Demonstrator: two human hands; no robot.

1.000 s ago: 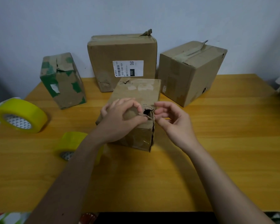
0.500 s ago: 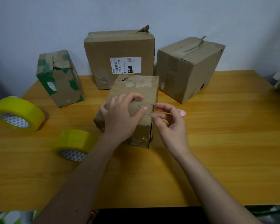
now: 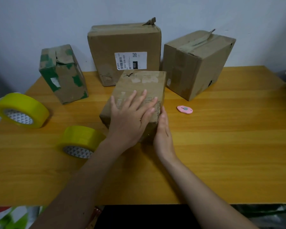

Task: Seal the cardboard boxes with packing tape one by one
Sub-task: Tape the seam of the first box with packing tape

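Box (image 3: 139,90) steadied for taping.
Left hand (image 3: 130,116) lay flat on top, right hand (image 3: 163,129) flat against its side; neither gripped.

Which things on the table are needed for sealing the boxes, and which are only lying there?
For the job:
near box, under both hands
green box
labelled box
right box
two tape rolls
pink cutter

Lying about:
wrappers below the table edge
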